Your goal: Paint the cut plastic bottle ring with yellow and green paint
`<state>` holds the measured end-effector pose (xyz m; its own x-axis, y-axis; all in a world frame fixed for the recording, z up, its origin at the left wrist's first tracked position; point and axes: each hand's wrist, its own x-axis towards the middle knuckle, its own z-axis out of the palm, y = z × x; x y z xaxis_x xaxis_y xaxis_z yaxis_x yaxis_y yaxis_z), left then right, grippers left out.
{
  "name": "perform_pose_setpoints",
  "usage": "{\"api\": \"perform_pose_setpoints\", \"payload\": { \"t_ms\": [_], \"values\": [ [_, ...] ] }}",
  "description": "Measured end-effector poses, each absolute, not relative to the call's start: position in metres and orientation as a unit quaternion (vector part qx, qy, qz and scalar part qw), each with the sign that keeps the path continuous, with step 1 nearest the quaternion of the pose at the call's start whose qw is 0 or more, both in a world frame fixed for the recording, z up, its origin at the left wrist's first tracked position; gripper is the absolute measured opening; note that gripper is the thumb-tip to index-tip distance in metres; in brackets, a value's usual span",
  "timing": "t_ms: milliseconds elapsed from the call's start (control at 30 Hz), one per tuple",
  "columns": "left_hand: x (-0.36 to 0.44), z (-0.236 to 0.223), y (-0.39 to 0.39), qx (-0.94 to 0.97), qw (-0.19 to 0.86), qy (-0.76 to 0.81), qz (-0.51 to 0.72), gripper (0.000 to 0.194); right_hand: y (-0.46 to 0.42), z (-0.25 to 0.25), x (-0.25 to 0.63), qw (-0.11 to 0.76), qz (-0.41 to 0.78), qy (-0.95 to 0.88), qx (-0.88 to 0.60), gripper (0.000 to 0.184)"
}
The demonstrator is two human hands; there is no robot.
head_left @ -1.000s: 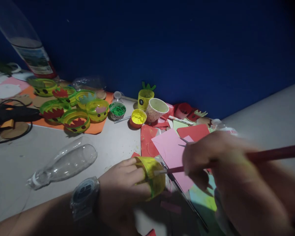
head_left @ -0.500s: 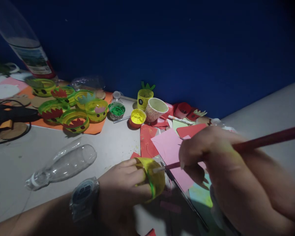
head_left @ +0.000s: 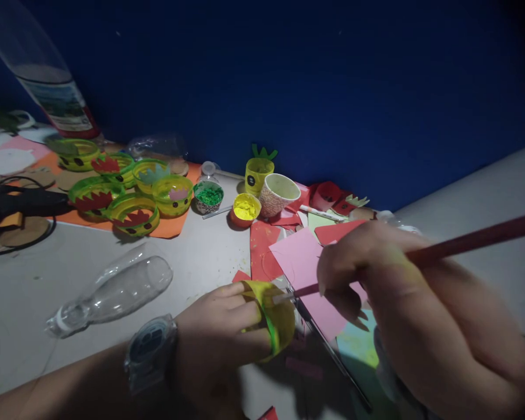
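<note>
Two hands up close, both busy. Right hand: fingers pinched narrow on the red paintbrush, handle running out past the right edge of view. Left hand, watch on wrist: holding the yellow band, fingers into its open end, tips hidden; can't tell how far they spread. Band sits between the hands, low centre, green along its near rim. Brush tip is at the band; can't confirm contact.

Tight on the right: slim dark tool lies just beside the band, pink sheet beyond it. More room left: grey tabletop runs between the clear bottle, on its side, and the orange sheet.

Farther: yellow paint cup, green paint cup, patterned cup tilted. Blue wall bounds the back.
</note>
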<state>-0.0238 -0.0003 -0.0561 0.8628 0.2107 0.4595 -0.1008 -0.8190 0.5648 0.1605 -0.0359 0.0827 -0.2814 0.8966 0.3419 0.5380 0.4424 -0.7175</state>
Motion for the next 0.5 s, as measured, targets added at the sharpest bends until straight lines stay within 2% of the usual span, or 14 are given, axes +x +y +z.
{"api": "perform_pose_setpoints", "payload": {
  "t_ms": [33, 133, 267, 333, 400, 500],
  "values": [
    [-0.0239, -0.0564, -0.0008, 0.915, 0.31, 0.032, 0.257, 0.081, -0.0358, 0.0834, 0.1608, 0.365, 0.248, -0.764, -0.471, 0.027],
    [-0.0251, -0.0591, -0.0027, 0.906, 0.33, 0.039, 0.26, 0.077, -0.0352, 0.0846, 0.1597, 0.434, 0.243, -0.73, -0.468, 0.029],
    [-0.0267, -0.0633, -0.0051, 0.915, 0.318, 0.05, 0.241, 0.059, -0.0331, 0.0848, 0.1585, 0.364, 0.244, -0.767, -0.469, 0.027],
    [-0.0271, -0.064, -0.0055, 0.92, 0.303, 0.055, 0.241, 0.047, -0.0328, 0.0851, 0.1587, 0.385, 0.233, -0.754, -0.479, 0.029],
    [-0.0273, -0.0632, -0.0049, 0.919, 0.296, 0.055, 0.253, 0.044, -0.0335, 0.0857, 0.1593, 0.406, 0.23, -0.737, -0.489, 0.03],
    [-0.0275, -0.0608, -0.0019, 0.921, 0.294, 0.048, 0.253, 0.046, -0.0349, 0.0859, 0.1607, 0.356, 0.254, -0.767, -0.469, 0.029]
  ]
}}
